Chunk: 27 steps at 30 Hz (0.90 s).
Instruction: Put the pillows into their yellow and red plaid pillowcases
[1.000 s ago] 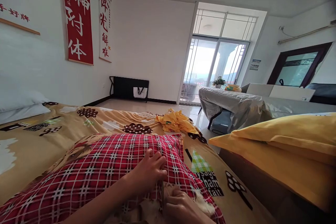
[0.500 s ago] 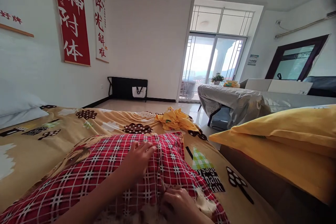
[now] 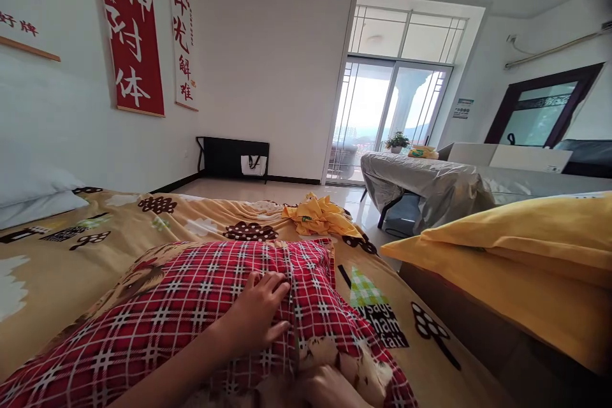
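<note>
A plump pillow [image 3: 191,306] in red, white and black plaid lies before me, with a cartoon print on its left side. A narrow seam line [image 3: 292,293] runs down its face. My left hand [image 3: 262,309] rests open on the plaid just left of that seam, fingers bent and thumb apart. At the bottom edge, my right hand [image 3: 329,389] is closed low along the seam, beside a cream-and-brown printed patch [image 3: 354,360]. Its fingertips are hidden and blurred, so what they grip cannot be made out.
The pillow lies on a tan patterned blanket [image 3: 191,207]. Crumpled yellow cloth [image 3: 318,213] sits beyond it. Stacked yellow pillows [image 3: 516,255] rise at right above a brown box [image 3: 459,312]. Farther back stands a table under plastic sheeting [image 3: 421,172].
My right hand has moved down along the seam toward the bottom edge, uncovering the printed patch. The left hand has shifted slightly down and right, its thumb now apart.
</note>
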Each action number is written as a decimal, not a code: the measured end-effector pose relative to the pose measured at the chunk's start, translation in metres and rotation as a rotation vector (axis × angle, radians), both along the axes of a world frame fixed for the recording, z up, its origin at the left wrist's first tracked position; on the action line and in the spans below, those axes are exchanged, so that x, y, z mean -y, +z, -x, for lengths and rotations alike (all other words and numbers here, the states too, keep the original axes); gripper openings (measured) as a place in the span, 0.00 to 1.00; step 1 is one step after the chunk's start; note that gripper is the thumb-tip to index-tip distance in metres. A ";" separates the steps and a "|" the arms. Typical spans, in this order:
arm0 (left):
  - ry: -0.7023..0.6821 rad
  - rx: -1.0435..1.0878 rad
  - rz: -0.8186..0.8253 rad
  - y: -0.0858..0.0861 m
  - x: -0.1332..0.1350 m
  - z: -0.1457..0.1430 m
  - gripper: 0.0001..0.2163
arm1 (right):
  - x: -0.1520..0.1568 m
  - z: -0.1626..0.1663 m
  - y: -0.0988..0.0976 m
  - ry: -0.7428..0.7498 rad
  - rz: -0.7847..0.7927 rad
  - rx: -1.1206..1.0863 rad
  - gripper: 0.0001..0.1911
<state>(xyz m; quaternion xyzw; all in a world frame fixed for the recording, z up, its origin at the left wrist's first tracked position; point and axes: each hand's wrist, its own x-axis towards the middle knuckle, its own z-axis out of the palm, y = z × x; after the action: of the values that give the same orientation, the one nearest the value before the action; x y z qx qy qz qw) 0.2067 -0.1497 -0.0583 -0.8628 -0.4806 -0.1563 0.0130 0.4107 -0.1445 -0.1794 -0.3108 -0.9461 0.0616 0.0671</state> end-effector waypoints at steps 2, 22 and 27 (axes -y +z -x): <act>-0.036 0.032 0.030 -0.002 0.001 0.003 0.25 | 0.005 -0.004 0.011 -0.050 -0.015 -0.106 0.07; -0.167 0.103 0.148 -0.006 0.006 0.002 0.32 | 0.013 0.002 -0.005 -0.309 -0.012 -0.378 0.09; -0.103 0.151 0.198 -0.007 0.005 0.001 0.31 | 0.020 -0.016 0.009 -0.398 0.276 -0.485 0.13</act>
<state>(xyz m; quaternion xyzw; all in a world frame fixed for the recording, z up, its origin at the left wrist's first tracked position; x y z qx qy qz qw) 0.2057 -0.1545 -0.0657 -0.8691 -0.4485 -0.1732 -0.1162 0.4269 -0.1646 -0.1706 -0.4719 -0.8060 0.2468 0.2584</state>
